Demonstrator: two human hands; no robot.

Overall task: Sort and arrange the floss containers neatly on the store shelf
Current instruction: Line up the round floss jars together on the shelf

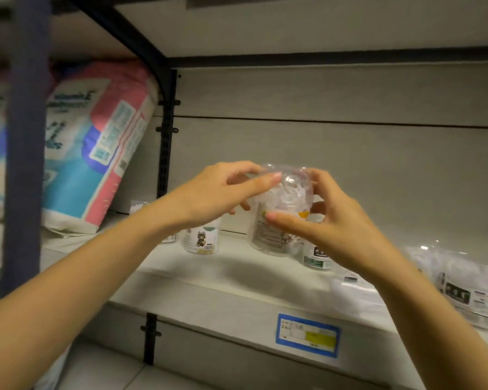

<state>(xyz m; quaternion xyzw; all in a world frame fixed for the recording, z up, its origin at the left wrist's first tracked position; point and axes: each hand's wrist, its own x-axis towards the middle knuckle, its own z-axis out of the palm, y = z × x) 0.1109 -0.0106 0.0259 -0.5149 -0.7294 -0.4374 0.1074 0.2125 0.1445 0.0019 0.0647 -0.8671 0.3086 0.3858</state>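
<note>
A clear round floss container [282, 209] with a printed label is held up just above the pale shelf [237, 277]. My left hand [223, 192] grips its lid end from the left, thumb across the top. My right hand [327, 220] holds its right side, thumb pressed on the label. Another container with a cat picture [201, 240] stands on the shelf behind my left wrist. A third one with a dark green label [317, 256] stands partly hidden behind my right hand.
Clear floss bags [462, 288] lie at the shelf's right end. A large pink, white and blue package [96, 144] leans in the neighbouring bay on the left, past a black upright [166, 130]. A blue price tag [307, 334] sits on the shelf edge.
</note>
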